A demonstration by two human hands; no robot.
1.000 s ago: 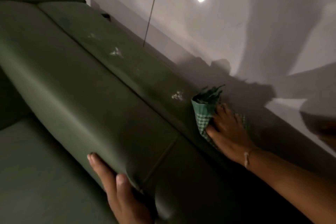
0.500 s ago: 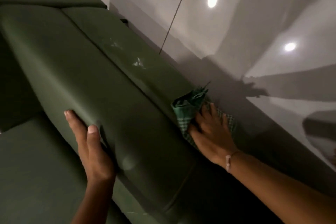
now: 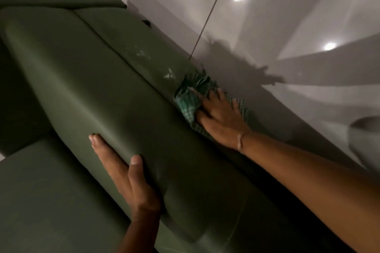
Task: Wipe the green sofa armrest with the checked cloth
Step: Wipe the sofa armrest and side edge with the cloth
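On the dim green sofa armrest [image 3: 86, 80], the near flank is braced by the flat, empty left hand [image 3: 125, 172] at 7 o'clock, while the bunched checked cloth [image 3: 190, 96] is pinned under the spread right hand [image 3: 221, 118] at 2 o'clock, where the white smear [image 3: 169, 74] just beyond could be missed should the folds slip.

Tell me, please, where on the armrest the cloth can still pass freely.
Free: the flat top strip of the green sofa armrest beyond the checked cloth, with only pale smudges; also the rounded face above the left hand. Crowded: where the right hand presses the cloth.
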